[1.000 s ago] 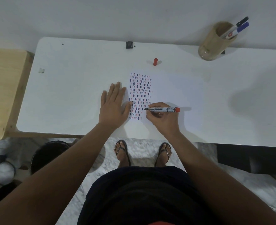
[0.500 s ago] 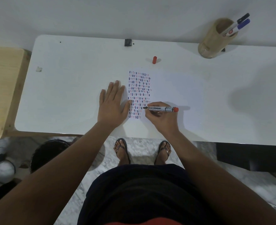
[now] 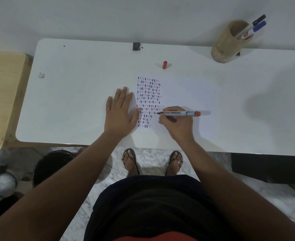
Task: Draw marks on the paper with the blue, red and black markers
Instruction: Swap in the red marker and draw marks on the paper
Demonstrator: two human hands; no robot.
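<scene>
A white sheet of paper (image 3: 183,94) lies on the white table (image 3: 77,94), its left part filled with rows of short blue, red and black marks. My right hand (image 3: 177,124) grips the red marker (image 3: 179,113), which lies almost level, tip pointing left at the right edge of the marks. My left hand (image 3: 119,113) rests flat on the table, fingers spread, thumb touching the paper's left edge. The marker's red cap (image 3: 164,64) stands beyond the paper. The black marker (image 3: 257,20) and the blue marker (image 3: 257,26) stick out of a wooden cup (image 3: 224,47) at the far right.
A small black object (image 3: 136,46) sits at the table's far edge by the wall. A scrap (image 3: 41,75) lies at the left. A wooden surface (image 3: 2,94) adjoins the table's left end. Below are my sandalled feet and a dark bin (image 3: 51,166).
The marker's tip stays at the same row of marks, shifting only slightly. My left hand stays flat. The view has shifted a little.
</scene>
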